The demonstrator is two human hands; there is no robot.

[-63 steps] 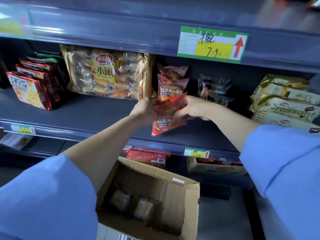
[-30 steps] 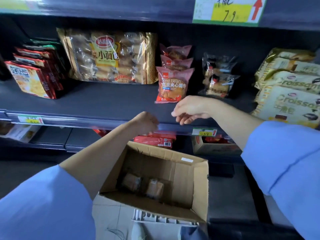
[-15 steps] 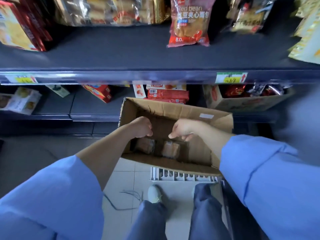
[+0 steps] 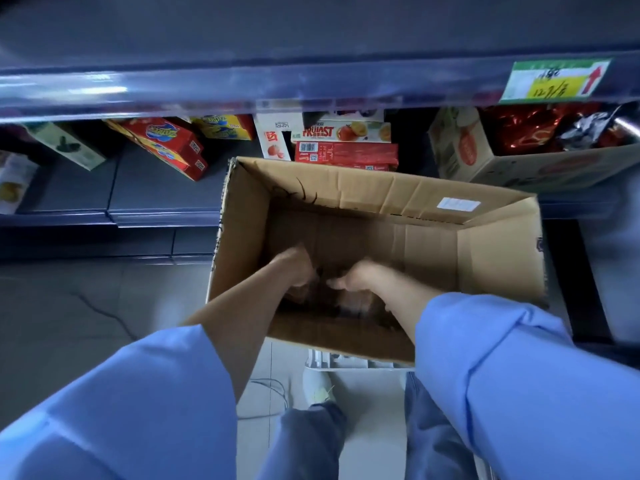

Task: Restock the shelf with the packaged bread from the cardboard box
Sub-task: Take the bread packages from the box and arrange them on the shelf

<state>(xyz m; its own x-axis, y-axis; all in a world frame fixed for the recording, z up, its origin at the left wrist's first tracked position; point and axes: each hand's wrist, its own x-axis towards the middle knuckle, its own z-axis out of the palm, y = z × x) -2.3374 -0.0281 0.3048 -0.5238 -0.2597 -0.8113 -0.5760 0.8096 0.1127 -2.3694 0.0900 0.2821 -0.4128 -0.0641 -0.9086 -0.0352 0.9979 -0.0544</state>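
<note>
An open cardboard box (image 4: 415, 202) stands in front of me, below the shelf edge (image 4: 311, 88). Both my arms reach down into it. My left hand (image 4: 298, 268) and my right hand (image 4: 360, 275) are close together near the bottom, fingers curled downward. Under them lie two brownish bread packs, one (image 4: 301, 295) below the left hand and one (image 4: 358, 302) below the right. The packs are dark and blurred, mostly covered by my hands. Whether either hand has closed on a pack is unclear. The bread shelf above is out of view.
The lower shelf behind the box holds red snack boxes (image 4: 346, 155) and tilted red-yellow cartons (image 4: 166, 143). A second carton (image 4: 485, 161) with red foil packs sits at the right. The box rests on a white crate (image 4: 346, 362). My legs and shoe (image 4: 318, 386) are below.
My view has tilted down from the bread shelf to the box. Both hands, empty after leaving the red bean pack on the shelf, have dropped deep into the box onto the packs.
</note>
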